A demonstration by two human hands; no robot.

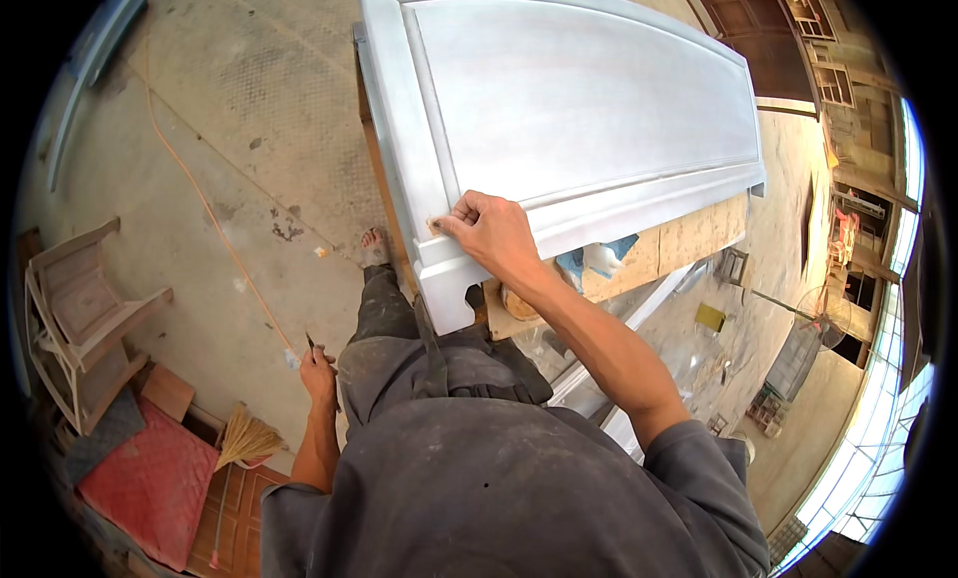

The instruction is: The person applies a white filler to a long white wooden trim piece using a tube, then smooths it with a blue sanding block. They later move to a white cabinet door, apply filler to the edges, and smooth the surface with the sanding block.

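A large white-painted wooden panel (589,89), framed with a raised border and curved along its far edge, lies flat in front of me. My right hand (489,231) is closed in a pinch at its near left corner, the fingertips down on the white frame beside a small brownish spot (435,227). Whatever the pinch holds, if anything, is hidden. Low at my left side, clear of the panel, my left hand (318,370) is closed around a thin, dark, pointed tool (309,339); its exact kind is too small to tell.
A wooden board (689,244) under the panel carries a crumpled blue and white cloth (599,259). An orange hose or cord (205,199) crosses the floor at left. Unpainted wooden chairs (85,298), a straw broom (249,438) and a red cloth (155,483) stand or lie at lower left.
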